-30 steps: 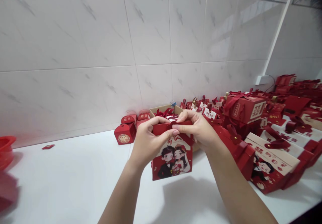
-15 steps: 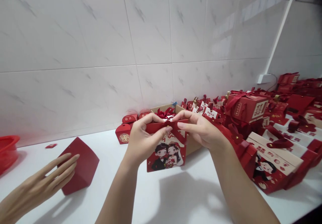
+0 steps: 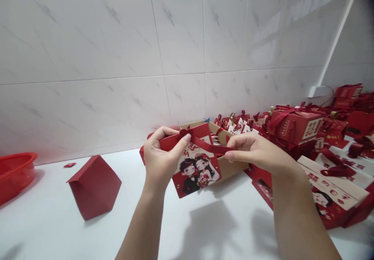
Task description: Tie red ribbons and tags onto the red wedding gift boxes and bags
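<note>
Held up above the white table, a red gift box [image 3: 196, 172] printed with a cartoon bride and groom tilts slightly. My left hand [image 3: 165, 151] grips its top edge, thumb pressed on a dark red round piece at the ribbon. A red ribbon [image 3: 209, 146] runs from there across the box front to my right hand [image 3: 248, 151], which pinches its free end between thumb and fingers. Behind the gift box stands an open cardboard box [image 3: 233, 170] with red things inside, partly hidden by my hands.
A plain red folded box [image 3: 97, 188] stands on the white table [image 3: 131, 229] to the left, beside a red plastic basin [image 3: 17, 174] and a small red packet [image 3: 69, 165]. Many finished-looking red gift boxes [image 3: 295, 125] crowd the right side. A tiled wall [image 3: 117, 57] rises behind.
My right hand has moved right, drawing the ribbon out sideways, and the gift box has tilted. Another person's hand at the left has left the plain red box and gone from view.
</note>
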Demonstrator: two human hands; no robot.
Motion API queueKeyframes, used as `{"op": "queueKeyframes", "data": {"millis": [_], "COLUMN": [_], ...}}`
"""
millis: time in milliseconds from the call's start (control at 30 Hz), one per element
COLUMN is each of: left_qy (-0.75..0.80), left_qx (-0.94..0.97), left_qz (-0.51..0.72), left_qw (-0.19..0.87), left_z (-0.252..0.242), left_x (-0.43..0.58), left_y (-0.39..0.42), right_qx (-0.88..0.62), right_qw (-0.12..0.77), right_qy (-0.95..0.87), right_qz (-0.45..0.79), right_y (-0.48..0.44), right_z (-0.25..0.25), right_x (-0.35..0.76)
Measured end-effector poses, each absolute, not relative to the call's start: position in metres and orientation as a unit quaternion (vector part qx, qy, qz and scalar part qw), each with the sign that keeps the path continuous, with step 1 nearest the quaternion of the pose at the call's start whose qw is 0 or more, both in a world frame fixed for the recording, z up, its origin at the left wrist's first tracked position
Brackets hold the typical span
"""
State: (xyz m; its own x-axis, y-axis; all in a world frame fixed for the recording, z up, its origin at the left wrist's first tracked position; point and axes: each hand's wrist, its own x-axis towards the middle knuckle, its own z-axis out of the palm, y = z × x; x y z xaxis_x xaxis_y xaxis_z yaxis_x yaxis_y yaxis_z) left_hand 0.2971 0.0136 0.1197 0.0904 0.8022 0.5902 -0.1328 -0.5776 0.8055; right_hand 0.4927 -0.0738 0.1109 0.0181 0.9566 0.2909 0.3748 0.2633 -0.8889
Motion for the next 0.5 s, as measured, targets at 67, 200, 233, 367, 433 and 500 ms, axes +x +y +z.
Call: {"op": "queueKeyframes", "data": {"millis": [67,200,233,367,433,500], "left_qy": [0.261,0.242,0.234,0.187,0.139,0.075], "left_qx": [0.644,0.671,0.683,0.774,0.823,0.858], "left_qz": [0.615,0.592,0.583,0.495,0.451,0.432], "left_qw": [0.373,0.375,0.372,0.348,0.315,0.269], "left_z": [0.119,0.12,0.12,0.116,0.114,0.112], "left_x": [0.296,0.295,0.295,0.299,0.301,0.302], "left_y": [0.014,0.011,0.01,0.006,0.004,0.0], "right_qx": [-0.518,-0.447,-0.426,-0.377,-0.361,-0.356], "right_qw": [0.551,0.712,0.739,0.793,0.808,0.82], "right_qy": [-0.6,-0.515,-0.498,-0.464,-0.456,-0.444], "right_qz": [0.261,0.166,0.156,0.121,0.098,0.053], "right_y": [-0.073,-0.065,-0.063,-0.061,-0.063,-0.064], "right_z": [0.111,0.109,0.109,0.11,0.111,0.111], "right_x": [0.495,0.495,0.493,0.486,0.482,0.478]}}
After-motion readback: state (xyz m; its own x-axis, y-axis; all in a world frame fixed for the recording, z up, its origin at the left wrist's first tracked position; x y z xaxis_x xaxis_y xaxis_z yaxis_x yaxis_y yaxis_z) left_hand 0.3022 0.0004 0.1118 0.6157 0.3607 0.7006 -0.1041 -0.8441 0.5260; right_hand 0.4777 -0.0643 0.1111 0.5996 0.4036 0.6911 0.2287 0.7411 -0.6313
